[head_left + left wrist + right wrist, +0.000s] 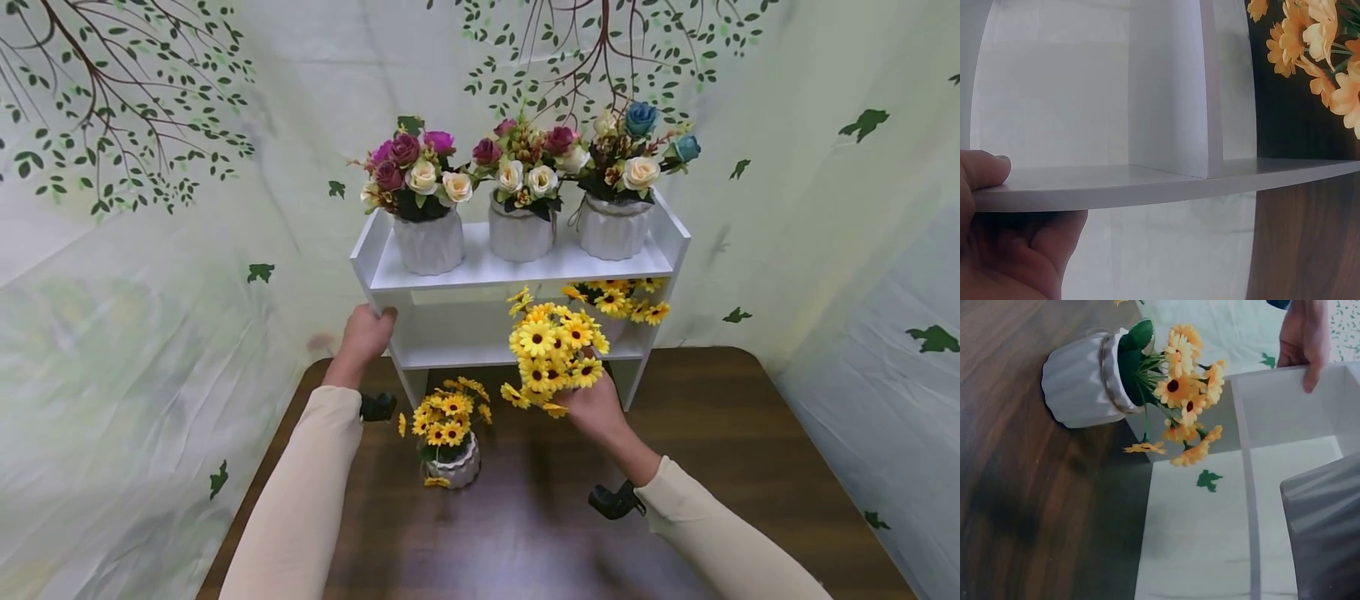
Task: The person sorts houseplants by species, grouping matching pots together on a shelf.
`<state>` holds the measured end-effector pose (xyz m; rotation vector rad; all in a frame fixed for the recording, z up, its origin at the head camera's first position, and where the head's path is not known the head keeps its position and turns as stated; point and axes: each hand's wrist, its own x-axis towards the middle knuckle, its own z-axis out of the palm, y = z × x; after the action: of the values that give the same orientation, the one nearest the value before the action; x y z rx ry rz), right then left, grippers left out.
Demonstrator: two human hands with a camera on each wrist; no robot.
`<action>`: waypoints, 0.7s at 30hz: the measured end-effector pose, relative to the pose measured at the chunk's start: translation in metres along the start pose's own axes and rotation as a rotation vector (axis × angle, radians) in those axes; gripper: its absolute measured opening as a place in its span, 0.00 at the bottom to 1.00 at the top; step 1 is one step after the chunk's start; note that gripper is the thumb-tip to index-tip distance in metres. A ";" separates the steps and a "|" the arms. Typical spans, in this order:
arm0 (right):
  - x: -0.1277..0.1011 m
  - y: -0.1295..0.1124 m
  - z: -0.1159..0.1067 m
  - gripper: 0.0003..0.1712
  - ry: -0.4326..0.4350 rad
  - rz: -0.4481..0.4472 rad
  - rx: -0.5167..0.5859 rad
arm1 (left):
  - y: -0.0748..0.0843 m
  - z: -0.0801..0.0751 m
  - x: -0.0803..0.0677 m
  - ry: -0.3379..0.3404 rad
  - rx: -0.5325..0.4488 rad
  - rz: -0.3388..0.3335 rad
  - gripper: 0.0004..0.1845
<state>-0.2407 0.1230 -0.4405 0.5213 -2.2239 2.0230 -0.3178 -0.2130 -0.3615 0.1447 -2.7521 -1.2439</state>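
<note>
A yellow pot point(453, 467) stands on the table point(750, 433) nearest the person, at about 7 o'clock from the shelf point(517, 271) and close to its left foot, untouched. Just beyond it, at 5 o'clock from the shelf's middle opening, the right hand point(596, 408) holds up a second bunch point(555, 350) of yellow daisies from below, in front of that opening. The fingers are hidden behind the blooms, so how they curl cannot be told, but the bunch plainly rests in that hand. The right wrist view shows a ribbed white pot wall point(1325, 519) close to the lens, probably this bunch's own pot.

The left hand point(365, 333) grips the shelf's left edge at 9 o'clock, with the thumb on top of the board and the fingers curled beneath it point(1029, 250).

Further in, a third yellow bunch point(622, 300) already sits at the right of the middle tier. On the top tier, three rose pots point(517, 225) stand in a row.

As I judge it, one yellow pot is shelved, one is on its way in and one waits on the table, so the work is about a third done.

No brand, label or writing can be read anywhere; the backdrop point(150, 125) carries only printed branches and leaves.
</note>
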 end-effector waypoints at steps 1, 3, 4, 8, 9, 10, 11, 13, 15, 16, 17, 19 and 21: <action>0.002 -0.001 0.000 0.37 0.053 0.002 -0.178 | 0.000 0.000 0.000 0.002 0.004 0.003 0.25; 0.007 -0.005 -0.001 0.38 0.045 0.037 -0.206 | 0.000 0.001 0.001 0.009 0.018 0.009 0.25; 0.009 -0.007 -0.001 0.37 0.050 0.038 -0.237 | 0.000 0.001 0.001 0.010 0.018 0.011 0.25; 0.017 -0.013 -0.001 0.37 0.068 0.056 -0.276 | 0.000 0.001 0.001 0.012 0.026 0.016 0.25; 0.019 -0.013 -0.001 0.36 0.065 0.060 -0.260 | 0.000 0.001 0.001 0.012 0.025 0.014 0.25; 0.021 -0.014 -0.001 0.35 0.062 0.063 -0.252 | 0.000 0.001 0.001 0.009 0.019 0.011 0.25; 0.023 -0.015 0.000 0.34 0.060 0.068 -0.241 | -0.001 0.001 0.001 0.007 0.020 0.008 0.25; 0.028 -0.015 0.000 0.34 0.049 0.079 -0.213 | -0.001 0.002 0.002 0.002 0.018 0.008 0.26; 0.033 -0.014 0.000 0.34 0.051 0.110 -0.200 | -0.001 0.002 0.002 -0.008 0.014 0.007 0.26; 0.035 -0.014 0.000 0.33 0.051 0.118 -0.204 | -0.001 0.001 0.002 -0.013 0.012 0.005 0.27; 0.038 -0.014 0.000 0.33 0.052 0.128 -0.203 | -0.001 0.001 0.002 -0.017 0.012 0.005 0.27; 0.043 -0.012 0.000 0.32 0.057 0.141 -0.221 | -0.001 0.001 0.002 -0.022 0.011 0.002 0.27; 0.049 -0.011 0.000 0.32 0.062 0.145 -0.242 | -0.001 0.001 0.002 -0.025 0.013 0.002 0.27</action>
<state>-0.2831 0.1128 -0.4158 0.2773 -2.4859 1.7648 -0.3201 -0.2133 -0.3622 0.1280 -2.7809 -1.2364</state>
